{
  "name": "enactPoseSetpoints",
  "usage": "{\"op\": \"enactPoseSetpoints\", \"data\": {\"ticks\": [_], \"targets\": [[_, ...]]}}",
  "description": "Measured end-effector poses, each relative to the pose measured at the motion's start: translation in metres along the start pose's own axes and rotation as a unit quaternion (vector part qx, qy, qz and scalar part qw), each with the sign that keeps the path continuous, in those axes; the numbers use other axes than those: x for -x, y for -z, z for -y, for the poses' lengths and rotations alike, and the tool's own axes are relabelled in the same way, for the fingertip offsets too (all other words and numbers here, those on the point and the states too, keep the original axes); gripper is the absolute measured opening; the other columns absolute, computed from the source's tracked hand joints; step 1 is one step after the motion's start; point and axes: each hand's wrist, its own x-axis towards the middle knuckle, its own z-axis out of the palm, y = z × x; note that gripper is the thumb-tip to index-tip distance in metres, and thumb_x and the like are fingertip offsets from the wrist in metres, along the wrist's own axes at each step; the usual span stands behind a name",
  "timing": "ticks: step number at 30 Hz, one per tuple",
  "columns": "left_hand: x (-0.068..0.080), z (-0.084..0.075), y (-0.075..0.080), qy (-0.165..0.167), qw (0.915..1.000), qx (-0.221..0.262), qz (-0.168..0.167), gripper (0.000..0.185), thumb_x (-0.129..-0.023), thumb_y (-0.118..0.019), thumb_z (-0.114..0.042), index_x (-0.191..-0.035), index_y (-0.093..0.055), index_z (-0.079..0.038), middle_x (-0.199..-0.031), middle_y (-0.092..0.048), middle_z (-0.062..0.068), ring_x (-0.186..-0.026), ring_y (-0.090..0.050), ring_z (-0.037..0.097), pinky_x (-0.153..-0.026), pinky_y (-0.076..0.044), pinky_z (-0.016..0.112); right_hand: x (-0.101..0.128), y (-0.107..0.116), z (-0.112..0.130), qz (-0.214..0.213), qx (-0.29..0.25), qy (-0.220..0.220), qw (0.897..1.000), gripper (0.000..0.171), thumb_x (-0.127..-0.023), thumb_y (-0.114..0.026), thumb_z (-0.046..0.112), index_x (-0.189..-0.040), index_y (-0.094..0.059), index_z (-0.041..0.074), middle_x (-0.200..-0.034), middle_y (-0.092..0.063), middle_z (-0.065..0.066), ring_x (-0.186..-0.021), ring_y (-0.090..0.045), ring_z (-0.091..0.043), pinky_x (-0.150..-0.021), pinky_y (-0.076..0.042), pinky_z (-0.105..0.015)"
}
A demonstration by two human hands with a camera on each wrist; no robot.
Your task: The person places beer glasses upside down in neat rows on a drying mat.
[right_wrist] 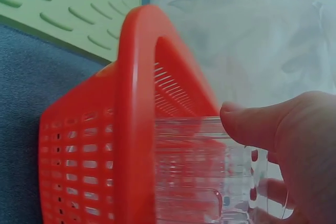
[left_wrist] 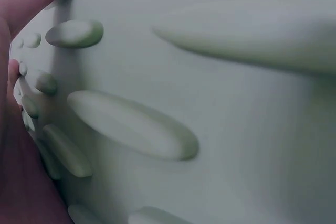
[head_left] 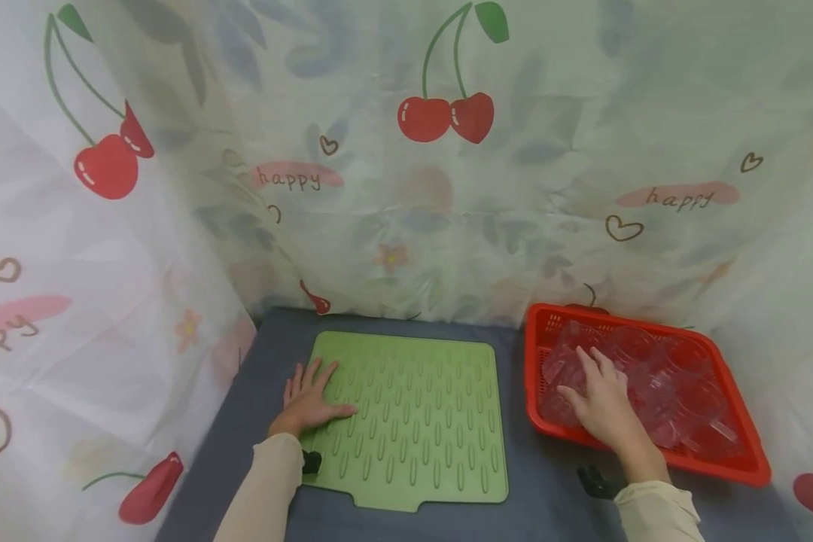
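My left hand rests on the left side of a light green drying mat with raised oval ridges, its fingers spread. Close up, the left wrist view shows the ridges of the mat beside the hand. Over the left part of a red plastic basket, my right hand grips a clear cup. Its thumb lies at the cup's upper edge, and the fingertips show through the transparent wall. Several more clear cups lie crowded in the basket.
A dark grey-blue cloth covers the table under the mat and basket. White printed curtains with cherries close off the back and both sides. The basket stands to the right of the mat, with a gap between them.
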Motion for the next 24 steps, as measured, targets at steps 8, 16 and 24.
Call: {"op": "enactPoseSetpoints", "data": {"ticks": [8, 16, 24], "targets": [[-0.005, 0.008, -0.004, -0.002, 0.9999, 0.01, -0.002, 0.117, -0.07, -0.078, -0.075, -0.163, -0.026, -0.028, -0.174, -0.003, 0.011, -0.158, 0.011, 0.048, -0.122, 0.005, 0.072, 0.006, 0.012, 0.012, -0.018, 0.011, 0.014, 1.0, 0.096, -0.089, -0.079, 0.033, -0.161, -0.023, 0.003, -0.157, -0.026, -0.034, -0.137, -0.026, -0.058, -0.102, -0.038, -0.078], [-0.004, 0.006, -0.003, -0.001, 1.0, 0.005, -0.003, 0.115, -0.071, -0.077, -0.074, -0.163, -0.025, -0.028, -0.173, -0.004, 0.01, -0.158, 0.011, 0.047, -0.122, 0.003, 0.072, 0.013, 0.031, 0.024, -0.021, 0.021, 0.032, 0.999, 0.093, -0.087, -0.081, 0.031, -0.159, -0.029, 0.002, -0.152, -0.031, -0.033, -0.133, -0.031, -0.056, -0.098, -0.043, -0.076], [-0.004, 0.008, -0.005, -0.005, 0.9999, -0.007, -0.005, 0.113, -0.074, -0.073, -0.077, -0.164, -0.022, -0.031, -0.174, -0.002, 0.009, -0.158, 0.013, 0.047, -0.122, 0.003, 0.072, 0.019, 0.05, 0.039, -0.033, 0.035, 0.043, 0.998, 0.093, -0.085, -0.083, 0.033, -0.158, -0.033, 0.005, -0.146, -0.036, -0.033, -0.128, -0.038, -0.054, -0.097, -0.044, -0.075]]}}
